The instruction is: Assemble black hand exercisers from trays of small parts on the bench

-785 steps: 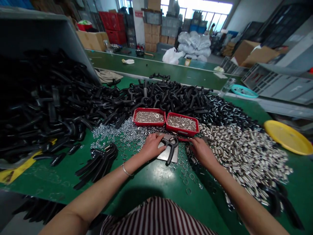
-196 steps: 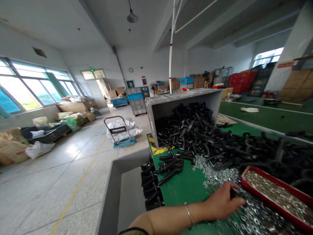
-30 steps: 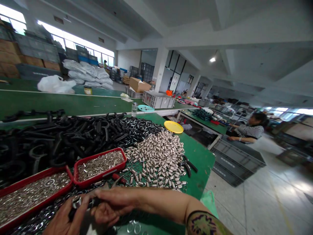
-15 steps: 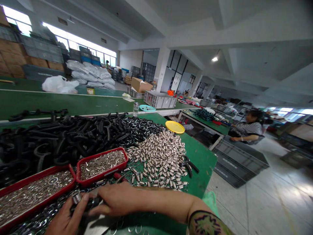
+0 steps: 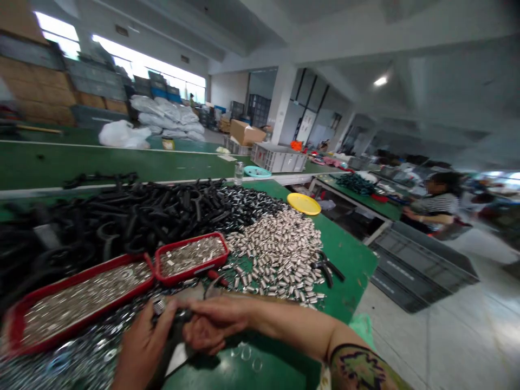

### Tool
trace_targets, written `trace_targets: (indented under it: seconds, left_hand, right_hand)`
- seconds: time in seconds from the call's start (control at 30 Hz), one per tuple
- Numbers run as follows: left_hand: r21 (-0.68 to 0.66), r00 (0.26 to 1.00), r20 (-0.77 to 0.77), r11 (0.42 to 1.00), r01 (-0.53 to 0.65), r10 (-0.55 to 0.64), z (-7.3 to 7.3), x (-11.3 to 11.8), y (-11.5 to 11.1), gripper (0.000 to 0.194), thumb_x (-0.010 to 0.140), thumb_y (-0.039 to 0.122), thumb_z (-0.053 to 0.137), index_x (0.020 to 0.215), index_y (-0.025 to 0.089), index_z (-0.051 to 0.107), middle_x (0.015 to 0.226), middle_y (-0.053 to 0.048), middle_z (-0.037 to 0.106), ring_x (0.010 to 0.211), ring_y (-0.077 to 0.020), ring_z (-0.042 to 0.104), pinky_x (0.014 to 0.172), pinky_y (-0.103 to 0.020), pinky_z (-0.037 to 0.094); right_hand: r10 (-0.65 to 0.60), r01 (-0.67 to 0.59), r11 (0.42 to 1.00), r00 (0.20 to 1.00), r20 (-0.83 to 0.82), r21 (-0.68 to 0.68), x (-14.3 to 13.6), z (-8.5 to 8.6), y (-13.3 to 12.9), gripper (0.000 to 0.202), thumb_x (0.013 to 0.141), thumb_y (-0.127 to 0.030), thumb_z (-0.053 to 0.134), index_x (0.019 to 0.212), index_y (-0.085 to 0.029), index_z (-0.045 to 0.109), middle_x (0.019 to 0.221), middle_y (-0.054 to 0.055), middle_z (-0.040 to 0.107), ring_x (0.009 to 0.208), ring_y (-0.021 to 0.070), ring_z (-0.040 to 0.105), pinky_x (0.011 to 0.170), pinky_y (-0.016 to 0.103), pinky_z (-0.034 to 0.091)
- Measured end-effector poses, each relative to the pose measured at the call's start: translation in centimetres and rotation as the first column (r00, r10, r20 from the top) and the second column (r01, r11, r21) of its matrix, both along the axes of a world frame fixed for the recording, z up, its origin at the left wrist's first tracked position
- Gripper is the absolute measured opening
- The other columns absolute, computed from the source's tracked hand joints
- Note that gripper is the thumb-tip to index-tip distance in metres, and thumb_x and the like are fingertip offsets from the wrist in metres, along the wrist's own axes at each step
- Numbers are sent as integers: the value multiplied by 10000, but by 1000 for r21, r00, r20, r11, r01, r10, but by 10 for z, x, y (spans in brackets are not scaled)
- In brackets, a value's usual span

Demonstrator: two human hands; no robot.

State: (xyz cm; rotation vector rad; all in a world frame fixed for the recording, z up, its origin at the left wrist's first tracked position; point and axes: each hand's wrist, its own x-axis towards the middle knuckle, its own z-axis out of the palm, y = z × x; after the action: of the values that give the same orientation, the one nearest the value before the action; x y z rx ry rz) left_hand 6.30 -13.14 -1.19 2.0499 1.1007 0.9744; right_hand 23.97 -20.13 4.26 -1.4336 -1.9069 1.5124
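Note:
My left hand (image 5: 140, 346) is closed at the lower left around a small black part (image 5: 184, 317), blurred and mostly covered by fingers. A silvery coil spring (image 5: 159, 306) shows between thumb and forefinger. My right hand (image 5: 213, 322) meets it from the right, its fingers curled and its fingertips at the black part's end. Just beyond the hands lies a tool with a red handle (image 5: 217, 278). Two red trays (image 5: 81, 276) of small metal pieces stand behind my left hand. A heap of coil springs (image 5: 280, 252) spreads beyond my right forearm.
Black curved parts (image 5: 134, 211) are piled at the back left, loose metal rings (image 5: 109, 355) in front of the trays. A yellow lid (image 5: 304, 204) and black-handled pliers (image 5: 328, 268) lie near the right edge. Grey crates (image 5: 406, 271) and a seated person (image 5: 439, 206) are further right.
The whole view has shifted, so trays, heaps and hands appear further right. My right fingers are now more curled beside the black part; the spring remains at my left fingertips.

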Motion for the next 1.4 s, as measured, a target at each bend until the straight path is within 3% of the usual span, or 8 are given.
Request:
trace_targets:
  seconds: [0.07,0.17,0.33,0.5,0.67,0.9,1.1,1.4]
  left_hand:
    - [-83,999,14,996,33,-32,13,2,-8,359,931,531,427,876,221,597,816,-36,696,761,-225,655,696,-312,498]
    - [-138,997,70,990,27,-17,18,8,-7,320,963,466,395,889,204,563,816,-37,664,777,-205,625,741,-313,473]
    - [-121,994,93,991,64,-52,17,7,-6,255,971,407,419,936,199,563,910,-58,653,893,-209,613,848,-337,450]
    - [-146,988,147,987,74,-52,18,6,-7,242,985,389,408,935,200,551,902,-50,637,875,-199,599,828,-328,444]
    - [-115,992,105,989,88,-76,24,6,-6,228,984,380,411,920,200,535,885,-43,613,867,-197,584,831,-327,443]
    - [-81,900,-334,960,268,-279,19,2,5,130,931,259,454,891,192,558,959,-71,614,923,-227,583,854,-351,447]
    - [33,799,-573,969,245,-183,9,17,7,177,893,324,561,965,171,615,1021,-113,627,1022,-292,560,943,-443,416]
    - [228,692,-722,939,256,-14,47,54,93,264,908,228,417,966,189,672,1040,-126,699,994,-298,615,881,-406,423]
  right_hand:
    - [-58,57,997,998,-34,-45,-3,-3,-5,861,971,-627,-93,932,-150,622,717,59,643,549,137,560,559,261,468]
    - [-299,269,918,952,62,291,-4,-14,-5,568,927,-694,427,1031,-166,610,880,88,671,740,185,603,650,279,471]
    - [-162,168,984,981,-103,51,-10,-27,-5,775,998,-610,-2,924,-149,616,571,23,583,422,140,454,481,273,402]
    - [-381,377,887,924,-37,267,-13,-17,-5,494,894,-667,512,972,-190,614,812,63,657,666,167,569,604,261,413]
    - [-259,256,966,943,-208,-42,-14,-14,-5,608,996,-639,195,899,-184,586,538,-19,543,385,114,346,433,247,305]
    - [-358,254,888,905,228,384,12,-26,-21,380,1015,-488,385,895,-199,602,872,69,673,819,216,617,780,338,444]
    - [-456,257,796,850,264,548,52,-44,-44,289,1033,-353,364,1005,-203,609,984,91,637,921,227,595,854,356,460]
    - [-483,129,802,715,506,583,83,-36,-68,183,943,-340,583,1012,-173,615,999,80,624,932,205,548,778,294,413]
